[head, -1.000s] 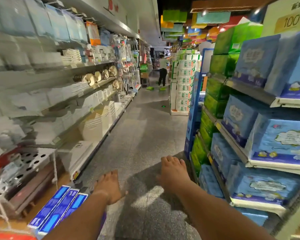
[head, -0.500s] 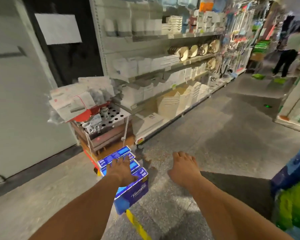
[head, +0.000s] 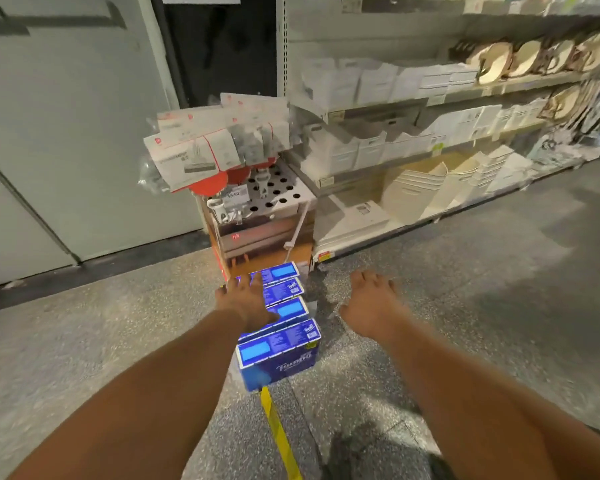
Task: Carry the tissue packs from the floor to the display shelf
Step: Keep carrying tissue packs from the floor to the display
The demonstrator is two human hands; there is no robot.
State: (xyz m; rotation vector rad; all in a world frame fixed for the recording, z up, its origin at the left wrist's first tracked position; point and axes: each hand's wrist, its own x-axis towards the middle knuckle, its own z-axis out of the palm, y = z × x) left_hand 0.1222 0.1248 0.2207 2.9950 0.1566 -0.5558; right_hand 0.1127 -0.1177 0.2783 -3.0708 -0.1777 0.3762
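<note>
Speckled grey floor [head: 84, 358] beside a white store shelf [head: 430, 161] — seen closer than half a second ago. Blue tissue packs [head: 281, 344] in a row on the floor. Left hand [head: 246, 299] spread flat over them, right hand [head: 371, 306] open alongside — gripping nothing.

both bare arms stretch forward and down, nearly straight. the left hand [head: 248, 299] is palm down with fingers spread and extended. the right hand [head: 371, 303] is level with it and well apart to the right, palm down, fingers loosely extended, holding nothing.
</note>
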